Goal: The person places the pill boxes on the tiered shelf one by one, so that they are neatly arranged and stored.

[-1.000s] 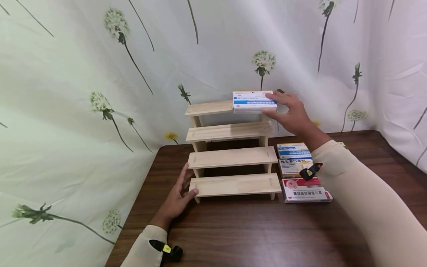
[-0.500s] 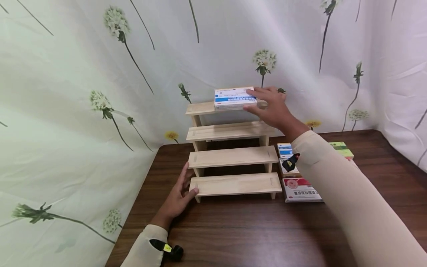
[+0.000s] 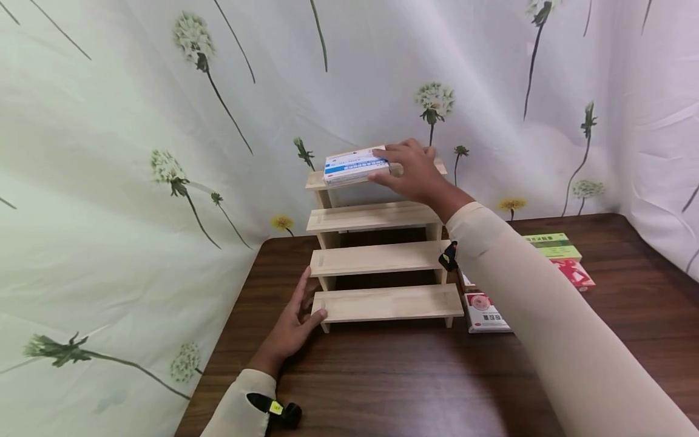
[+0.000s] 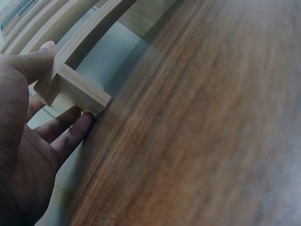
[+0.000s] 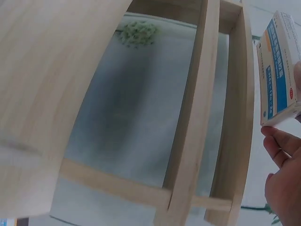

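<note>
My right hand grips the right end of a white and blue medicine box, thumb at the front and fingers over the top. The box lies flat, slightly angled, at the left part of the top step of a wooden stepped display stand. In the right wrist view, fingertips show at one end of the medicine box. At the stand's lower left, my left hand holds the end of the lowest step. The left wrist view shows its thumb over the board and its fingers against the leg.
Several medicine boxes lie right of the stand, partly hidden by my right sleeve: a green box, a red box and a white and red box. Behind the brown table hangs a dandelion-print curtain.
My right hand has carried the medicine box leftward along the top step, and the box has turned slightly. The left hand has stayed at the stand's lower left.
</note>
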`<action>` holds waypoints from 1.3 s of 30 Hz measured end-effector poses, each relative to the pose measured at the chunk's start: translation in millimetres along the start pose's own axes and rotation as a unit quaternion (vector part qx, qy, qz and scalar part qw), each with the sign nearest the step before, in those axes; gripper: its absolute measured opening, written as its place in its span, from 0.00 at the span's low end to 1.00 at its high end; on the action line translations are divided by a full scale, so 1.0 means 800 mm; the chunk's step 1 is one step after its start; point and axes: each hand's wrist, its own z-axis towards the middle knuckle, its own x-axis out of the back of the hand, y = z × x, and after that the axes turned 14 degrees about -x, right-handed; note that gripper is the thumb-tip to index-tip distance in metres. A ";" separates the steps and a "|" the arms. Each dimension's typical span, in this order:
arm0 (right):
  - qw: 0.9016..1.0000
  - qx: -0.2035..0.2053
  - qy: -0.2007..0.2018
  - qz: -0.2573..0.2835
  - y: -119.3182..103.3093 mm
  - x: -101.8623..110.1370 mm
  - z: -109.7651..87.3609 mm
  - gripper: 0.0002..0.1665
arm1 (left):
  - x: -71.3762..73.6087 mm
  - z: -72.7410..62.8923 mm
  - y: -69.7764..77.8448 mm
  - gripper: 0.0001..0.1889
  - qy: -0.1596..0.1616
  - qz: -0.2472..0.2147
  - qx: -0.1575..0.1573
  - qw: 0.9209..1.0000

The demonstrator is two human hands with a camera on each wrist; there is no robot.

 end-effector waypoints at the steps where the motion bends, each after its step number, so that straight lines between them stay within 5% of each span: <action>1: 1.000 -0.001 -0.004 0.000 -0.003 -0.002 0.001 0.40 | 0.000 0.000 0.000 0.52 0.000 0.000 -0.001 1.000; 39: 0.995 -0.039 -0.071 -0.062 -0.023 -0.026 0.017 0.41 | -0.003 -0.001 0.004 0.52 0.004 0.000 0.015 1.000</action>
